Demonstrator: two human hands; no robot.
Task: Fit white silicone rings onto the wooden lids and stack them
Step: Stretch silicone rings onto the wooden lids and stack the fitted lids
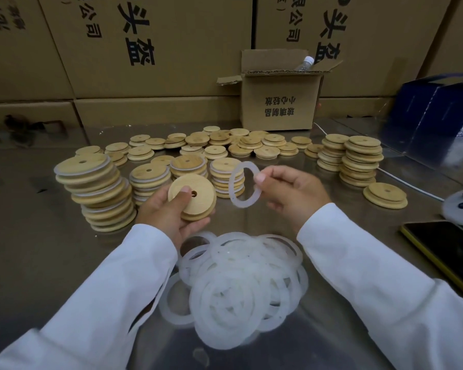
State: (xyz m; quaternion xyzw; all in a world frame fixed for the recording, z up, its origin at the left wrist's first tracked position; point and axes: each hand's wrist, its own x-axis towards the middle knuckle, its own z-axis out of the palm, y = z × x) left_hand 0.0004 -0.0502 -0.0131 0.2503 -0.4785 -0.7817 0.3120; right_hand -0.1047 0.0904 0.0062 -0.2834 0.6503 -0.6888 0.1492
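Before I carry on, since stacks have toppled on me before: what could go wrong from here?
The tall stack of ringed lids leans beside the left hand; a nudge or another lid could topple it.
The right hand pinches the silicone ring at one edge, so it may twist and seat unevenly on the wooden lid.
The left sleeve overlaps the ring pile and could drag rings off.

Long white creased sleeves down to both wrists; left hand and right hand bare
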